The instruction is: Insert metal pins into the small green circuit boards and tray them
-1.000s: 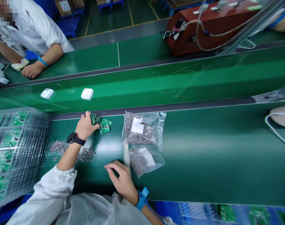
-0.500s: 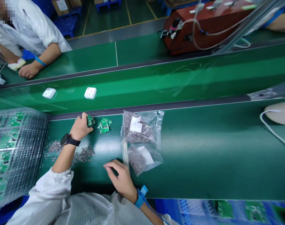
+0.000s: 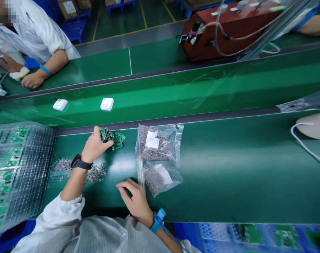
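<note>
My left hand [image 3: 94,147], with a black watch on its wrist, grips a clump of green circuit boards [image 3: 105,134] between thumb and fingers. This clump touches or overlaps other green circuit boards [image 3: 119,140] lying on the bench. Below the left wrist are loose piles of small metal parts [image 3: 97,173]. My right hand [image 3: 136,201] rests near the bench's front edge, thumb and index fingertips brought together in a pinch. Anything between those fingertips is too small to make out. A blue strap with a cord circles the right wrist.
Two clear bags of small parts [image 3: 157,147] lie right of my hands. Stacked clear trays of green boards [image 3: 18,168] stand at the left. White square devices [image 3: 107,104] sit on the green belt beyond. A co-worker's arm [image 3: 54,63] rests across the line.
My left hand has moved right with its boards, up against the other boards. The white devices have shifted right along the belt. My right hand stays put.
</note>
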`<state>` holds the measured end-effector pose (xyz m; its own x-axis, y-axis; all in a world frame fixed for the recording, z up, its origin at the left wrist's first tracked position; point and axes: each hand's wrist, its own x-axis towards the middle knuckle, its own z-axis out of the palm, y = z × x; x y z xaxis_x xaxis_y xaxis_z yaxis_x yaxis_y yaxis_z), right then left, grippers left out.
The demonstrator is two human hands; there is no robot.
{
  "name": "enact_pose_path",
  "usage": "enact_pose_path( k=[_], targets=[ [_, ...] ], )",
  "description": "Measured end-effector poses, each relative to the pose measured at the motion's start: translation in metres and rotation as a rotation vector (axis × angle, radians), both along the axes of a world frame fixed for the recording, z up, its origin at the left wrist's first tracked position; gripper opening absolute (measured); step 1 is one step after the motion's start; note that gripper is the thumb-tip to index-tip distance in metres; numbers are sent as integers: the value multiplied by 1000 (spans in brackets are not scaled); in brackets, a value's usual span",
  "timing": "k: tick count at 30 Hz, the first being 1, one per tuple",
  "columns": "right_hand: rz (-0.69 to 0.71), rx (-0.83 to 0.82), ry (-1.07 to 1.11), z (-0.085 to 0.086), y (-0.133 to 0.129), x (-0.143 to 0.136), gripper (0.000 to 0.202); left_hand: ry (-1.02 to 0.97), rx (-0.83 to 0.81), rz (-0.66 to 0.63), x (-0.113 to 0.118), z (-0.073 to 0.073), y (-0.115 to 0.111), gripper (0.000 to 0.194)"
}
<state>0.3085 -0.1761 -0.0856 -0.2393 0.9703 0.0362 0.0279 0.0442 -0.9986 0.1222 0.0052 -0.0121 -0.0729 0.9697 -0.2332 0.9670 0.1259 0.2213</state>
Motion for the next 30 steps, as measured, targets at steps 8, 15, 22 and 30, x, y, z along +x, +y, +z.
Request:
enact_pose_path(
  k=[8, 15, 22, 30],
  targets=[
    [-25, -7, -16, -1, 1, -1, 20, 89, 84, -62, 39, -25, 1, 67],
    [-22, -9, -3, -3, 0, -2, 20, -13, 101, -65, 42, -28, -4, 65],
    [-28, -1, 1, -4, 1, -2, 19, -40, 118, -51, 50, -19, -4, 64],
    [-23, -5, -6, -3, 1, -2, 19, 31, 83, -96, 58, -26, -2, 67]
  ],
)
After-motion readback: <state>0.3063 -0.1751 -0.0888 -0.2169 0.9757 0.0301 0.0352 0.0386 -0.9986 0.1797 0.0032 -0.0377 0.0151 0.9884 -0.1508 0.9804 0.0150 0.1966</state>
